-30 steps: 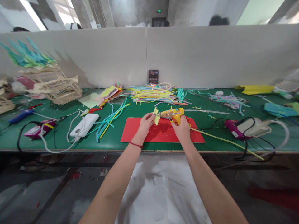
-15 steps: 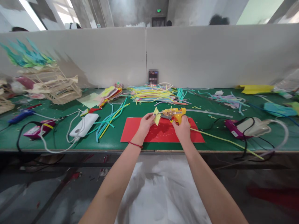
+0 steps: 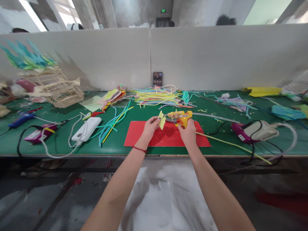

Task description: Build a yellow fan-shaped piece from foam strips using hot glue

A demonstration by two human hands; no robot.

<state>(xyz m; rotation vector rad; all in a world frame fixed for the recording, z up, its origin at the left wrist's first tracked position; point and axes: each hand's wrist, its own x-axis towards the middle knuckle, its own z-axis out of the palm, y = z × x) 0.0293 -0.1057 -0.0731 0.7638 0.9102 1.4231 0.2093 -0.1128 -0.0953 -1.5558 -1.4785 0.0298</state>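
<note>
Between the fingertips of my left hand (image 3: 151,126) is a small pale-yellow piece with a zigzag edge (image 3: 162,120). My right hand (image 3: 188,130) is closed around the handle of a yellow hot glue gun (image 3: 184,118). Its nozzle points left and ends close to the yellow piece; I cannot tell whether they touch. A clear glue stick (image 3: 214,116) runs out of the gun's back to the right. Something grey under the gun, beside my right hand, is partly hidden. Both hands are over a red mat (image 3: 137,134) on the green table.
A pile of coloured strips (image 3: 158,97) lies at the back, before a phone (image 3: 158,79). Several loose strips (image 3: 115,123) and a white power bank (image 3: 87,129) with cables are on the left. A purple device (image 3: 242,132) with cords lies right. A wooden frame model (image 3: 62,91) stands far left.
</note>
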